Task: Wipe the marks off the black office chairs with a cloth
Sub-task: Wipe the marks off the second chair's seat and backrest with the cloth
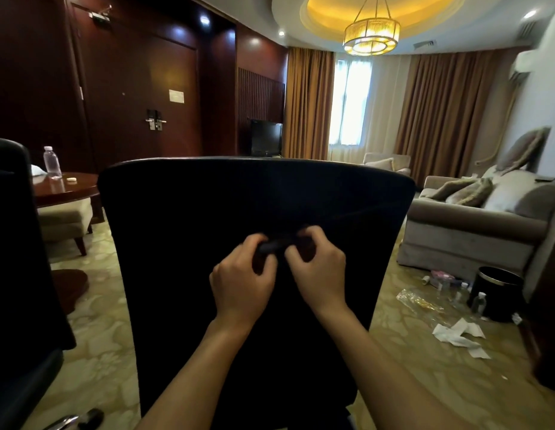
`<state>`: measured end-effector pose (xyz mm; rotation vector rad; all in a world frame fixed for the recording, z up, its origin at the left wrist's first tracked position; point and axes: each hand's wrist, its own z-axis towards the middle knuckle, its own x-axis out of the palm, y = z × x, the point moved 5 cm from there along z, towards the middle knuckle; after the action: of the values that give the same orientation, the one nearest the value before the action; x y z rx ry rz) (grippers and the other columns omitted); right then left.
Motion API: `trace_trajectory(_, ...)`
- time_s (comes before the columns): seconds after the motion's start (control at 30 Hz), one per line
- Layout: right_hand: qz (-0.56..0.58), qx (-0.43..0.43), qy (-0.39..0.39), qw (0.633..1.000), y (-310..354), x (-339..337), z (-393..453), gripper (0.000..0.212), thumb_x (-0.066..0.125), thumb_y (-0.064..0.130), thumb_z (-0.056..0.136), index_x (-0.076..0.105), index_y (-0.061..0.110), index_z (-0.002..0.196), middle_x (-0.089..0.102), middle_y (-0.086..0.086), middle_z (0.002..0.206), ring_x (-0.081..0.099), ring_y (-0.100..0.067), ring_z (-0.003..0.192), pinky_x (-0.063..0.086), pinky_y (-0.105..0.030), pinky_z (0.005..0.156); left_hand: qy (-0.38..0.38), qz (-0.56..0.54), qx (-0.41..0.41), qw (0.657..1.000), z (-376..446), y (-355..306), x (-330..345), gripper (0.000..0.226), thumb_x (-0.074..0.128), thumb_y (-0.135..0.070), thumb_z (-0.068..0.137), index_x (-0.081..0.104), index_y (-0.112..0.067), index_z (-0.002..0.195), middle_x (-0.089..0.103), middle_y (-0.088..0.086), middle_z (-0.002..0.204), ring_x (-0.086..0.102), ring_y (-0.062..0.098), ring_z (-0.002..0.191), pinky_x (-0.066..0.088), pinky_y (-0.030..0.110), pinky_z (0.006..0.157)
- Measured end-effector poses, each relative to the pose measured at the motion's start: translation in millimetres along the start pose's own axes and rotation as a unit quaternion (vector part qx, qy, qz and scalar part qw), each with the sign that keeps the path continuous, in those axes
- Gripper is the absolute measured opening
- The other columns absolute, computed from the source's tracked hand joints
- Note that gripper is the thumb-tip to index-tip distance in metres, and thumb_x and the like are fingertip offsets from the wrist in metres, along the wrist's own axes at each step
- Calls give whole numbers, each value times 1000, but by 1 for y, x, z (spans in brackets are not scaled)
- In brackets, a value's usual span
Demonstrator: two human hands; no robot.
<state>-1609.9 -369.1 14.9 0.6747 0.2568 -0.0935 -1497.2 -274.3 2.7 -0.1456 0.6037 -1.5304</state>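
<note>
Forearms reach in, left hand point(243, 282) and right hand point(319, 270) both curled round a small dark object point(274, 245), cloth or not I cannot tell, right against the black chair back point(254, 197); best bunch it firm, then rub in short, overlapping strokes

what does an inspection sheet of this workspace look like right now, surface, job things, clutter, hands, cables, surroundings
surface: back of the black office chair fills the middle, upright; marks too dark to tell
job's things: small dark object pinched between both hands against the chair back, maybe the cloth, cannot tell; second black chair at the left edge
clutter: white tissues, clear plastic wrap and small bottles on the carpet beside a black bin
grippers: left hand and right hand both curled on the dark object
cables: nothing seen
surroundings: sofa on the right, wooden table with water bottle on the left, lit chandelier
</note>
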Motion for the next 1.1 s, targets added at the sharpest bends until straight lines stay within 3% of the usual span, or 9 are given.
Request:
trace_trajectory(0.13, 36, -79, -74, 994, 44, -30, 37, 20, 68, 20, 82, 63, 19, 102, 68, 4, 94, 65, -11, 86, 51, -22, 79, -66, -103, 4, 992, 39, -40, -22, 32, 68, -23, 77, 69, -19, 109, 75, 1, 95, 71, 23, 83, 55, 32, 75)
trace_trajectory(0.23, 53, -87, -74, 992, 65, -43, 62, 17, 67, 20, 86, 61, 20, 102, 65, 7, 94, 62, -6, 87, 53, -22, 81, -88, -123, 20, 988, 66, -67, -35, 30, 67, -25, 80, 66, -22, 109, 74, -1, 98, 71, 22, 87, 55, 33, 78)
trace_trajectory(0.33, 34, -91, -85, 992, 60, -43, 64, 19, 66, 22, 86, 60, 21, 103, 65, 7, 95, 63, -9, 87, 55, -29, 81, -79, -88, 43, 992, 71, -71, -32, 27, 71, -22, 81, 66, -23, 107, 74, -2, 94, 70, 21, 83, 49, 28, 72)
trace_trajectory(0.47, 5, -64, -91, 994, 10, -21, 31, 23, 68, 20, 82, 62, 16, 104, 69, -3, 94, 67, -20, 85, 54, -33, 77, -20, -34, 38, 999, 35, -37, 0, 31, 70, -27, 79, 68, -23, 110, 74, 0, 94, 71, 24, 81, 54, 32, 68)
trace_trajectory(0.57, -44, 8, -13, 999, -41, 8, -13, 21, 70, 22, 81, 62, 14, 98, 68, -5, 85, 66, -25, 78, 47, -28, 68, 59, 31, -14, 998, -19, 6, 31, 33, 69, -32, 80, 68, -23, 111, 74, 2, 86, 71, 28, 76, 56, 36, 62)
trace_trajectory(0.67, -112, 75, 115, 984, -79, 30, -52, 32, 68, 28, 85, 63, 14, 113, 70, -7, 95, 67, -27, 90, 49, -31, 75, 145, 52, -115, 981, -68, 40, 45, 40, 75, -31, 82, 68, -24, 122, 75, 7, 94, 71, 29, 89, 55, 36, 75)
trace_trajectory(0.73, -132, 78, 150, 977, -83, 29, -56, 35, 66, 30, 86, 63, 16, 118, 70, -6, 98, 67, -26, 94, 48, -30, 77, 153, 50, -131, 978, -77, 44, 45, 40, 75, -32, 83, 68, -24, 122, 75, 7, 97, 71, 28, 93, 54, 36, 79)
trace_trajectory(0.93, -40, -52, -17, 998, -11, -15, 9, 19, 69, 18, 83, 65, 14, 101, 69, -3, 85, 65, -19, 77, 47, -27, 70, 22, -55, -70, 996, -4, -8, 13, 23, 66, -28, 83, 68, -21, 105, 73, 2, 86, 70, 25, 81, 56, 35, 70)
trace_trajectory(1.1, -32, -86, -13, 996, -14, -13, 11, 17, 68, 17, 85, 62, 14, 100, 66, 2, 82, 62, -12, 70, 48, -22, 66, 64, -34, -40, 997, 8, -5, 16, 22, 66, -29, 87, 64, -27, 109, 71, -6, 92, 69, 15, 85, 58, 37, 75)
